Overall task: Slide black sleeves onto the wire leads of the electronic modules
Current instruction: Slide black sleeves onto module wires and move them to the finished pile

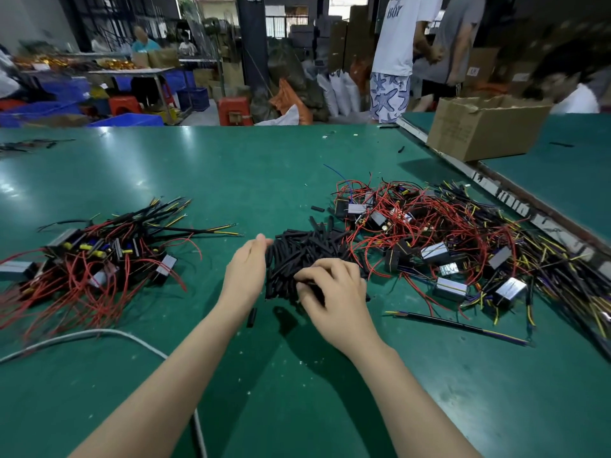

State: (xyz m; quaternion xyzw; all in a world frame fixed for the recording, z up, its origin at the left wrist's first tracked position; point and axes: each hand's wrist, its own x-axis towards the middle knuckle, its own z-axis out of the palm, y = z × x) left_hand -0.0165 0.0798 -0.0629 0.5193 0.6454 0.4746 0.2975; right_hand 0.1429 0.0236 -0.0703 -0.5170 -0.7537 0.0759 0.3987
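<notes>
Black sleeves (304, 256) lie in one heap at the middle of the green table (215, 166), and our right hand (334, 302) curls its fingers into them; whether it holds one, we cannot tell. Our left hand (246, 272) rests straight-fingered against the heap. We see two piles: sleeved modules (99, 256) toward the left edge, the bigger unsleeved pile (446, 246) toward the right. We judge that most remains.

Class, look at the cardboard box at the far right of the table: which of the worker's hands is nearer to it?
Right. The right hand rests on the sleeve pile, on the side toward the box; the left hand lies against the pile's far side, farther from it.
</notes>
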